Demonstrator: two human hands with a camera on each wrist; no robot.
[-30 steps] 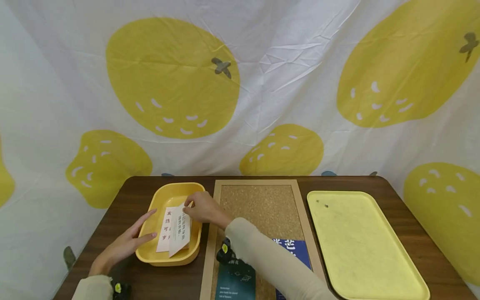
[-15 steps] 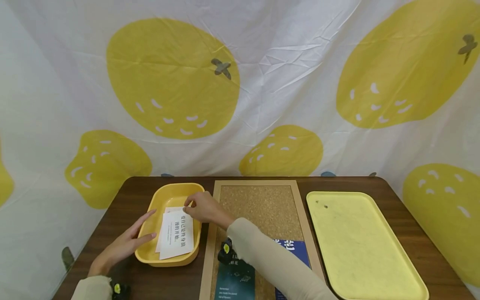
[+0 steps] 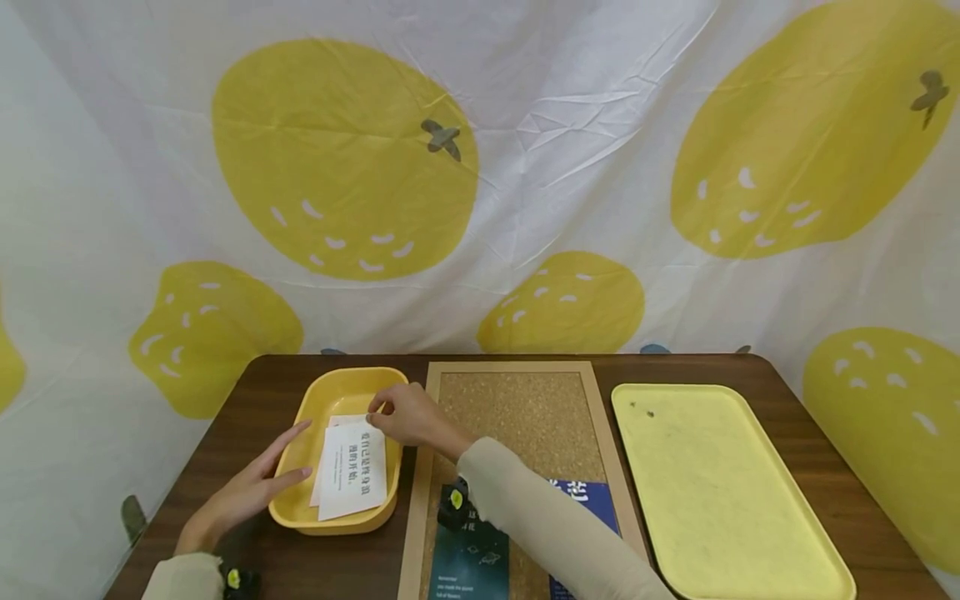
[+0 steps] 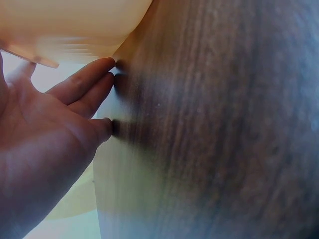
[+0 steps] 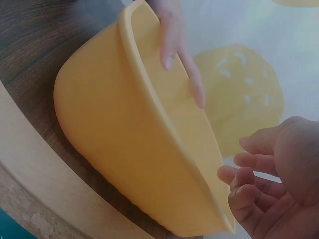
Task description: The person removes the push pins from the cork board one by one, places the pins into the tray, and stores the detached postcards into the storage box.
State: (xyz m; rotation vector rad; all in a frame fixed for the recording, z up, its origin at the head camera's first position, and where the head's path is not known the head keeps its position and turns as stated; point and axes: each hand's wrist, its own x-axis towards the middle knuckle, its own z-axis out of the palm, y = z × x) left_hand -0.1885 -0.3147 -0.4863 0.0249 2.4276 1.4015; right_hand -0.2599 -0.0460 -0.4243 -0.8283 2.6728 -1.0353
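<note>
Left fingers [image 3: 289,437] spread across the yellow bin's rim [image 3: 358,372]; right fingers [image 3: 384,399] curl at a white card [image 3: 352,479] (grip unclear).

Pinkish-white paper card [image 3: 345,420] mostly hidden under white rectangular paper card [image 3: 352,475]; white card's fine grey print too small to read. Can't tell if right hand [image 3: 408,414] grips it. Royal-blue printed card [image 3: 603,500] partly behind beige sleeve [image 3: 555,533]. Wood-framed cork board [image 3: 517,408] cut off at bottom.

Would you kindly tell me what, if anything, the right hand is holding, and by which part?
The right hand appears to pinch the upper white card by its far edge, near the right corner; the exact contact is hidden.
</note>
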